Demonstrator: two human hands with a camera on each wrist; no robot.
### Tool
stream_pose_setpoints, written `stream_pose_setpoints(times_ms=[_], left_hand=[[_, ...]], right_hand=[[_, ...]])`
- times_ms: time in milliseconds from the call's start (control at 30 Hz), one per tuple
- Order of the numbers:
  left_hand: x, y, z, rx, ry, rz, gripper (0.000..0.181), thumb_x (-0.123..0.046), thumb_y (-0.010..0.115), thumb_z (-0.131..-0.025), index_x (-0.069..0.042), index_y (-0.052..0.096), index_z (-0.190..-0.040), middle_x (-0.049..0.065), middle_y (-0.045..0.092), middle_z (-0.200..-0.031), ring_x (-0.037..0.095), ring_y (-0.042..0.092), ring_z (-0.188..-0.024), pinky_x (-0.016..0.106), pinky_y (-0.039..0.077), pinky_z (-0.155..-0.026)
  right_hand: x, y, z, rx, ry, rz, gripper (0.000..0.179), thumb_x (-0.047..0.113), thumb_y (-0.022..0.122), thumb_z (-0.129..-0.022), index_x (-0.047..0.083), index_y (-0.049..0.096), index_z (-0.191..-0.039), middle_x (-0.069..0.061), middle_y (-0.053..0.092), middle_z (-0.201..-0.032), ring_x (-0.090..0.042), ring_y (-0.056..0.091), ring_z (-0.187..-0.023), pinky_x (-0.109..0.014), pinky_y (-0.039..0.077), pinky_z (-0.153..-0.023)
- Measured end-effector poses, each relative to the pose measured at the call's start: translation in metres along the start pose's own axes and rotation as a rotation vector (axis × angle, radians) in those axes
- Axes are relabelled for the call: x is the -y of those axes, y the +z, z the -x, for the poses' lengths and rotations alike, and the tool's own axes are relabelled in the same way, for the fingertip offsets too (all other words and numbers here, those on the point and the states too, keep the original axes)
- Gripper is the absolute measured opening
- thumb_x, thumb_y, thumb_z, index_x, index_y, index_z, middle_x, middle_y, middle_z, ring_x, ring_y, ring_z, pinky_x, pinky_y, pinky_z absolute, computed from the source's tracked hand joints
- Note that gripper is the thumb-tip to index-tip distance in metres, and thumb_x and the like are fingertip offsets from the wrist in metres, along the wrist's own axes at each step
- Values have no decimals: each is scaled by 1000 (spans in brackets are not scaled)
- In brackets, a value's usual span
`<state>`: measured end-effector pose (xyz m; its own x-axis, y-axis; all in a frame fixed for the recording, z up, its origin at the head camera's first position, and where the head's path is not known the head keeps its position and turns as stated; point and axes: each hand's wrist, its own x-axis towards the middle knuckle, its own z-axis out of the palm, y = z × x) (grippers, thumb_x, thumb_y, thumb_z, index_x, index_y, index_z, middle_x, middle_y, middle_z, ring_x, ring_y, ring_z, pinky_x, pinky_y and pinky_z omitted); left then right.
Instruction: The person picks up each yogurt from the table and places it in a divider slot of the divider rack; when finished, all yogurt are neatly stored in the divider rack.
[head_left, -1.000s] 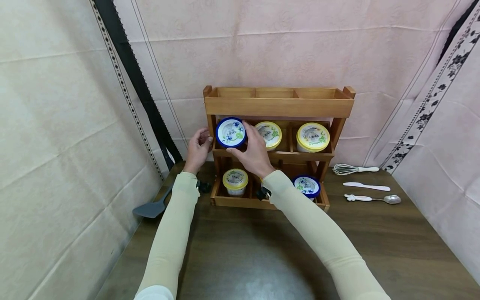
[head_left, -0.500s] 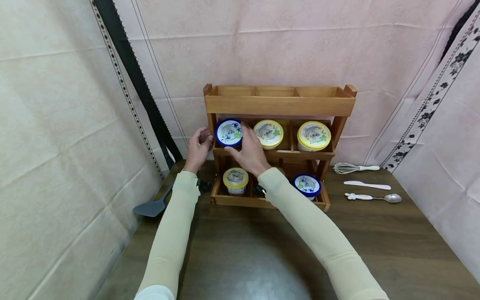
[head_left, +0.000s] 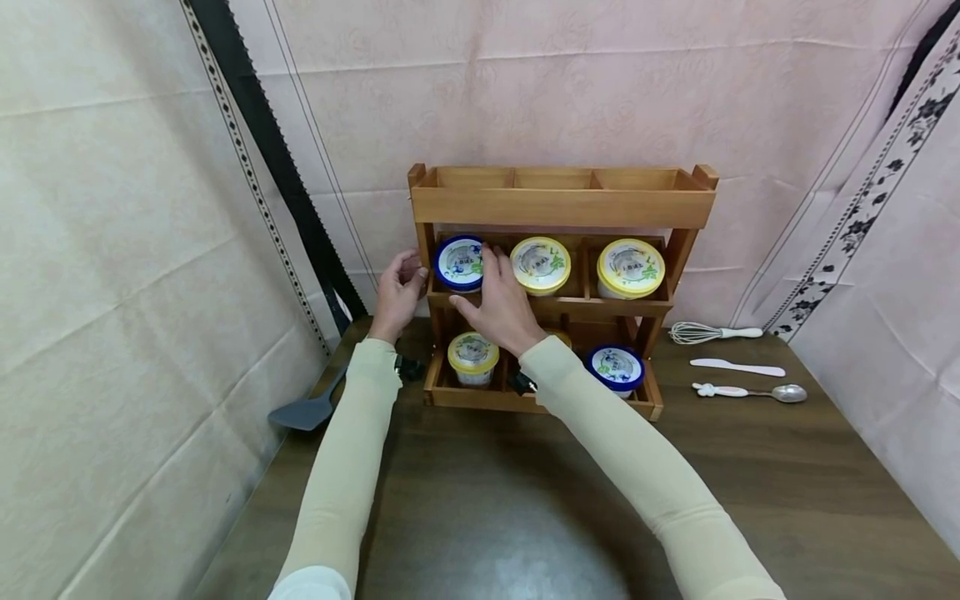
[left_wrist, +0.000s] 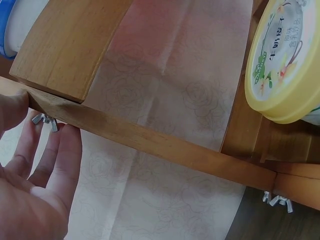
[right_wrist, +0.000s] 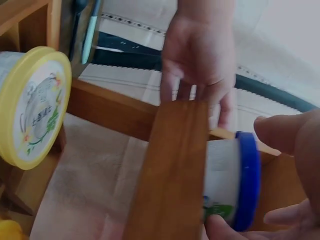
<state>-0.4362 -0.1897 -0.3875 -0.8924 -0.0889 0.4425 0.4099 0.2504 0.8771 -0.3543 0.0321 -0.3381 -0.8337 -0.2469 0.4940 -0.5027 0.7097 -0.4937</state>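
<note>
A tub with a blue lid (head_left: 459, 262) sits in the left compartment of the middle tier of a wooden rack (head_left: 562, 207). My right hand (head_left: 502, 304) is beside it, fingers fairly straight along its right side. In the right wrist view the right thumb (right_wrist: 282, 132) stands apart from the lid's edge, and a fingertip is right at the tub's white wall (right_wrist: 222, 175). With thumb and fingers, my left hand (head_left: 397, 296) grips the rack's left side post (left_wrist: 125, 132), around a wing nut (left_wrist: 46, 120).
Yellow-lidded tubs (head_left: 540, 265) fill the other middle compartments. On the bottom tier are a yellow-lidded tub (head_left: 473, 357) and a blue-lidded tub (head_left: 616, 369). At right lie a whisk (head_left: 712, 333), a white knife (head_left: 738, 367) and a spoon (head_left: 750, 392); a grey spatula (head_left: 303, 412) lies at left.
The blue-lidded tub has gone lower into its compartment. My right hand has loosened from it and shifted slightly right. My left hand has stayed at the post.
</note>
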Motion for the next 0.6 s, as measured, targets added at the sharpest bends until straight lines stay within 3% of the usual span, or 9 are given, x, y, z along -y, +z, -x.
stream_pose_setpoints(times_ms=[233, 433, 600], left_hand=[[1, -3, 0, -2, -25, 10, 37, -21, 61, -109, -23, 60, -146, 9, 63, -139, 25, 62, -120, 46, 61, -101], [-1, 1, -1, -4, -23, 13, 36, -18, 61, -109, -21, 60, -144, 9, 62, -138, 25, 61, -119, 45, 61, -99], [-8, 0, 7, 57, -31, 16, 41, -21, 53, -112, -21, 52, -154, 9, 56, -150, 27, 57, -132, 49, 55, -111]], right_hand=[[5, -18, 15, 9, -22, -70, 92, 51, 71, -98, 5, 28, -165, -19, 36, -168, -36, 43, -151, -52, 41, -123], [-4, -43, 39, -6, -42, -205, 80, 46, 70, -100, 8, 36, -163, -16, 48, -159, -35, 55, -138, -48, 57, -107], [-21, -59, 65, -59, -99, -255, 63, 41, 70, -101, 11, 51, -153, -12, 59, -149, -31, 60, -132, -45, 62, -97]])
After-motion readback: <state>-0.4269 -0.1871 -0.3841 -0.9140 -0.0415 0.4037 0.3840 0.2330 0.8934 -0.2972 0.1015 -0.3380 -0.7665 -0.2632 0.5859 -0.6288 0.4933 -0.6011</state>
